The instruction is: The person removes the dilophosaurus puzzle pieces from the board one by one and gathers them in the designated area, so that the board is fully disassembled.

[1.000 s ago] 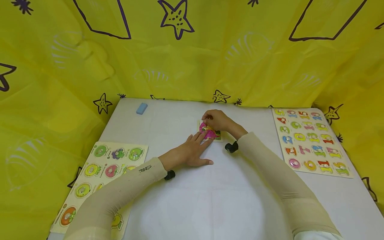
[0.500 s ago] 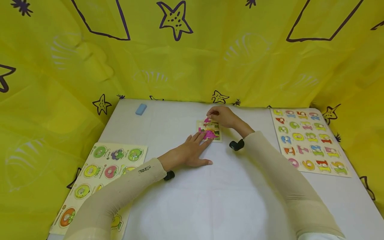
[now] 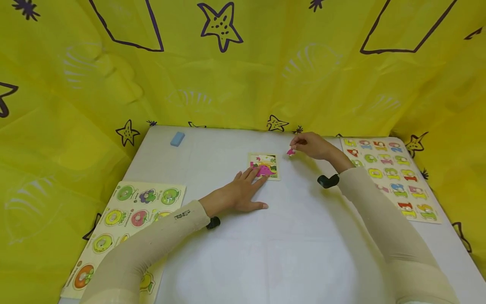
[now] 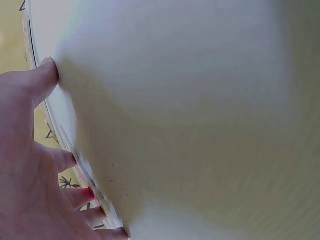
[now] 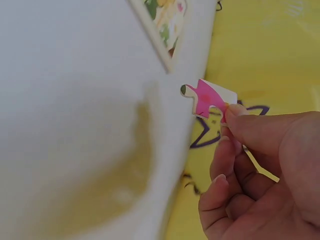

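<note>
Right hand (image 3: 309, 145) grip pinched on pink puzzle piece (image 5: 206, 101), right of and apart from dinosaur puzzle (image 3: 271, 163) on surface (image 3: 235, 257); left hand (image 3: 243, 193) spread, touching dinosaur puzzle, clamped on nothing; looks part-assembled: pink body (image 3: 267, 170) in place, pink puzzle piece out; other gaps unclear.

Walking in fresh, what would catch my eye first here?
First, the bright yellow cloth printed with dark starfish, behind the white table. Then a small pink jigsaw piece pinched in the person's right grip, to the right of the dinosaur puzzle. Finally, a fruit board at the table's left and a number board at its right.
</note>
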